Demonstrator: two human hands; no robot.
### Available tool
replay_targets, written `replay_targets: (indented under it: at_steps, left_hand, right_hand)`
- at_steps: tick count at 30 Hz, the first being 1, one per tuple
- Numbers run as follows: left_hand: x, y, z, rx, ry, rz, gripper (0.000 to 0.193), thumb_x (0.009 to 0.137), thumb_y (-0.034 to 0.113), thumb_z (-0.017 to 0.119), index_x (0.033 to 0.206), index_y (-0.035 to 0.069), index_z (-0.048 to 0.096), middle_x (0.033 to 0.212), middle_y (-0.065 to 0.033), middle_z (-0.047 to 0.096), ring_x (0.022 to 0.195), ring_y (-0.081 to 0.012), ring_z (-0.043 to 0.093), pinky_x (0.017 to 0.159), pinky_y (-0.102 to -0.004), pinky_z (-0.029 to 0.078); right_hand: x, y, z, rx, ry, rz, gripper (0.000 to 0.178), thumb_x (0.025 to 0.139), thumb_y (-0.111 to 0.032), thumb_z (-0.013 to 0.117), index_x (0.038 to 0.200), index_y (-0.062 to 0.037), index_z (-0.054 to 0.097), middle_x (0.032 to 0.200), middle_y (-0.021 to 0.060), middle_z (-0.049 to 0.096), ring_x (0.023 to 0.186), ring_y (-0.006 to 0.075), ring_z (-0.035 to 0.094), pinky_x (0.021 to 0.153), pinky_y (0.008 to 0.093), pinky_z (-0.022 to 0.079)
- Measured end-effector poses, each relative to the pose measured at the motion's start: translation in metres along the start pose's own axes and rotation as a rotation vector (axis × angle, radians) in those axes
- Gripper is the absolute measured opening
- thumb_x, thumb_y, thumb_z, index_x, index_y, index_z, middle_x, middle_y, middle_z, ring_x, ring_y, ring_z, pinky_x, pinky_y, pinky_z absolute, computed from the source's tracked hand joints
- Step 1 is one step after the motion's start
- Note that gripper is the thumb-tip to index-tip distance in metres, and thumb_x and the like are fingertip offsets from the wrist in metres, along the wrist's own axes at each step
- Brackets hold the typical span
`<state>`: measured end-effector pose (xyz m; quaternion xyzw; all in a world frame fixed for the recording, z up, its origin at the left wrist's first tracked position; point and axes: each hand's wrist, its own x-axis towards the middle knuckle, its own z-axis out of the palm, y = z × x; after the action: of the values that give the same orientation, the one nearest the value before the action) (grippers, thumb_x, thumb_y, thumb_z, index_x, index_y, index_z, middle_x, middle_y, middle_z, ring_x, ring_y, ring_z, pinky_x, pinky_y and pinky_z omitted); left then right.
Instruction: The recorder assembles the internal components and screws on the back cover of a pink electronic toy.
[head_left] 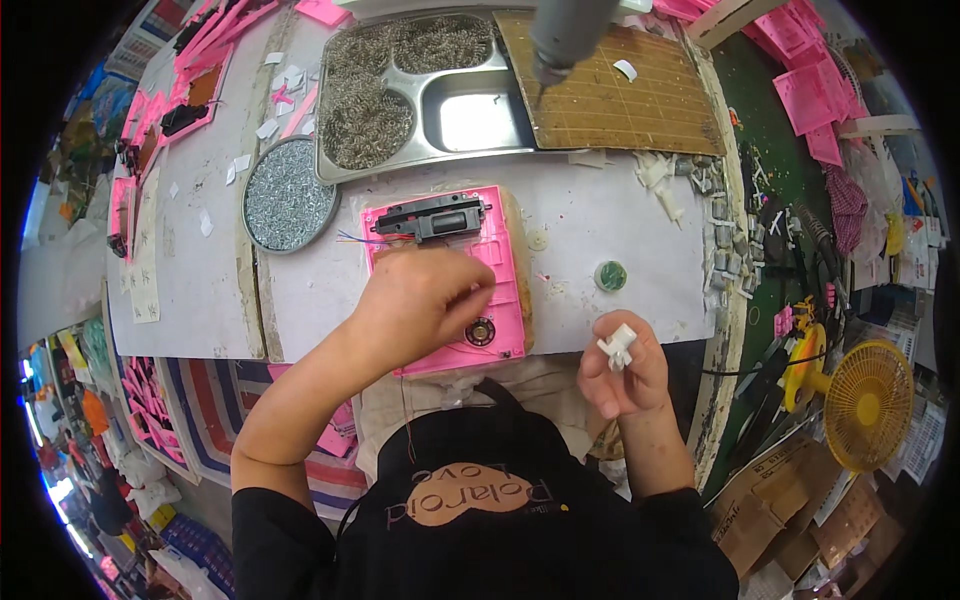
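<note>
A round tin point(288, 195) of glittering metal bits sits toward the table's left edge. The left hand point(425, 300) lies curled, fingers pressing on the flat pink plastic panel point(495, 270) at the near edge. Well apart to its right, the right hand point(622, 368) pinches a small white plastic piece point(617, 345).
</note>
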<state>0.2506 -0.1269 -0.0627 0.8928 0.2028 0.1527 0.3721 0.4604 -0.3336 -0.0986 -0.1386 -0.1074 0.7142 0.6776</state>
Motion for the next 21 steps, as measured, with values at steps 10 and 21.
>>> replay_targets:
  at_steps: [10, 21]
  left_hand:
    - [0.0, 0.019, 0.013, 0.385, -0.179, 0.079, 0.015, 0.084, 0.019, 0.076, 0.09, 0.009, 0.068, 0.083, -0.0071, 0.066, 0.074, -0.0295, 0.067, 0.064, -0.0419, 0.054]
    - [-0.02, 0.008, -0.009, -0.674, 0.18, -0.478, 0.009, 0.1, 0.005, 0.064, 0.101, -0.003, 0.063, 0.082, -0.0076, 0.07, 0.072, -0.013, 0.07, 0.063, -0.0276, 0.057]
  right_hand:
    - [0.024, -0.013, 0.006, -0.491, 0.156, -0.163, 0.038, 0.096, -0.016, 0.073, 0.127, 0.0049, 0.066, 0.115, 0.0116, 0.063, 0.087, 0.0164, 0.059, 0.071, 0.0291, 0.047]
    - [0.069, -0.012, 0.025, -1.773, -0.004, -0.327, 0.037, 0.073, -0.003, 0.084, 0.109, -0.0051, 0.076, 0.106, 0.0067, 0.068, 0.092, 0.0218, 0.061, 0.078, 0.0319, 0.049]
